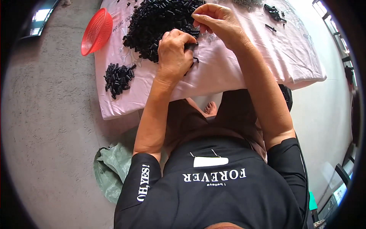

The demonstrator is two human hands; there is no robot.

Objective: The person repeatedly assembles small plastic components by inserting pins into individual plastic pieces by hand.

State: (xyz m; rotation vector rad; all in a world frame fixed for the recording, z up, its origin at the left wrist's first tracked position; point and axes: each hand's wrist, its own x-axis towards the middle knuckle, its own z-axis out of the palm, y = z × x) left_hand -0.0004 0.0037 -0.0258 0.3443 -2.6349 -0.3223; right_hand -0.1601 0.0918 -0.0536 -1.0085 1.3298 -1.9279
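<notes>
A big heap of small black tube-like plastic pieces point(160, 23) lies on the pink-clothed table. At the heap's near right edge my left hand point(175, 51) is closed, its fingers curled around a small black piece point(190, 46) that is partly hidden. My right hand point(219, 23) hovers just beyond and to the right, thumb and fingertips pinched together; what they hold is too small to make out. Beneath the right fingers lie small clear pieces point(209, 37). Close to my left wrist, a bent black piece point(195, 61) rests on the cloth.
A red perforated basket point(97, 32) tilts at the table's left edge. A smaller pile of black pieces point(117, 80) sits at the near left. Farther right are some black pieces point(273, 13) and a greyish pile point(248, 3). On the floor lies a green sack point(112, 171).
</notes>
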